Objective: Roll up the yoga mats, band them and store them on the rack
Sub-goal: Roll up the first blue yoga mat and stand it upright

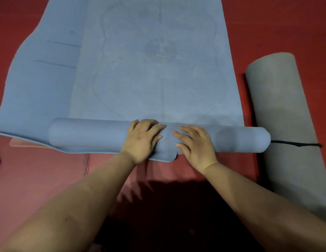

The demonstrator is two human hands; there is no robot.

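Note:
A blue yoga mat [154,79] lies on the red floor, its near end rolled into a thick roll [85,136] that runs left to right. My left hand [143,140] and my right hand [194,143] press palm-down on the middle of the roll, fingers spread and close together. A second blue mat [42,73] lies flat underneath, sticking out on the left. To the right lies a rolled grey mat [284,113], with a black band [296,143] resting across it by the blue roll's right end.
Red floor mats [40,179] cover the ground around me. A pink mat edge [27,144] peeks out under the blue mats at the near left. The rack is out of view.

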